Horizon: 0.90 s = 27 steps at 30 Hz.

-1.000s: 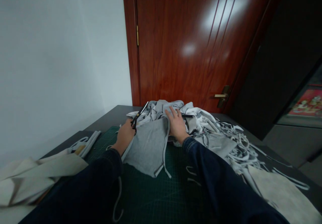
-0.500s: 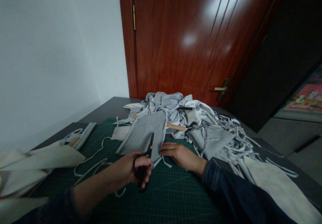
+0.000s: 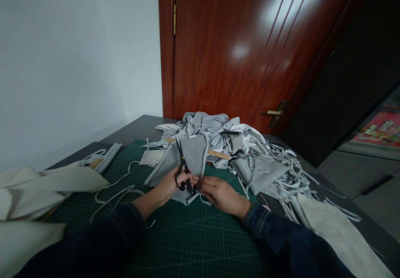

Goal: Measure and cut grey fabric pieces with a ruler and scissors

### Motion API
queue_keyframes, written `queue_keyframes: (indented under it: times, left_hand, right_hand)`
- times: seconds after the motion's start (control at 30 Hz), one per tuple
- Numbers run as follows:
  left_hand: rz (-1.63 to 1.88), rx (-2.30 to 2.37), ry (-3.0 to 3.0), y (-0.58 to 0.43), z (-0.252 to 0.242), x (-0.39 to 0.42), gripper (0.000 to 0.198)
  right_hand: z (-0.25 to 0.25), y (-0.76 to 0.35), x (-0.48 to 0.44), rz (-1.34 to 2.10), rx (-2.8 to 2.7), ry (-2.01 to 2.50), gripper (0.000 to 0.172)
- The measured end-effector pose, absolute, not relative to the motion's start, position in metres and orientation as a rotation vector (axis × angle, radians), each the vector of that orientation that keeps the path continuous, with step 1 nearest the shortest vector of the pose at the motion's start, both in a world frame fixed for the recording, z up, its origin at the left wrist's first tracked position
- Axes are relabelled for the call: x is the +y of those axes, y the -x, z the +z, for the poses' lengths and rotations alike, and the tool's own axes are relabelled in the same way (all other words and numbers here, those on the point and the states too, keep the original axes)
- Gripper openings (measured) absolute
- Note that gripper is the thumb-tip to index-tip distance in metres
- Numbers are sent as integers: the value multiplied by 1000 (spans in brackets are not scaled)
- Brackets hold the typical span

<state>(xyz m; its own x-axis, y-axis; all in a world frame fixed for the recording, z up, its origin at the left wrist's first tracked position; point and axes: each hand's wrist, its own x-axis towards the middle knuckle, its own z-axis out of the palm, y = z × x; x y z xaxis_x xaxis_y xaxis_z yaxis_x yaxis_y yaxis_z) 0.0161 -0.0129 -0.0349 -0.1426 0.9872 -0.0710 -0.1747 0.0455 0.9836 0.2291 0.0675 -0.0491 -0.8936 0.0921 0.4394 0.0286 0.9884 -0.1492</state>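
My left hand (image 3: 175,185) has its fingers curled through the bows of black-handled scissors (image 3: 183,174), the blades tilted up across a grey jersey piece (image 3: 190,157) that lies on the green cutting mat (image 3: 193,244). My right hand (image 3: 221,194) has its fingers pressed together on the cloth's lower corner. Beyond, a heap of fabric scraps (image 3: 212,126) and a wooden ruler (image 3: 218,154) sit toward the worktop's (image 3: 137,126) far edge, while the mat's grid stretches toward the near edge below my wrists
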Motion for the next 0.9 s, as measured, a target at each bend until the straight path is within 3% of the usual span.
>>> queue_keyframes:
  times: [0.3,0.6,0.9]
  left_hand:
    - [1351,1206,-926,4,-39,-13,46]
    - [1372,1231,-915,0,-40,-12,43]
    - [1366,1249,-933,1,-40,-11,42]
  right_hand:
    - [-44,-246,75,80,-2779,120,29]
    - [-53,-258,68,275,-2709,93,38]
    - [-56,-260,64,188,-2730,86,38]
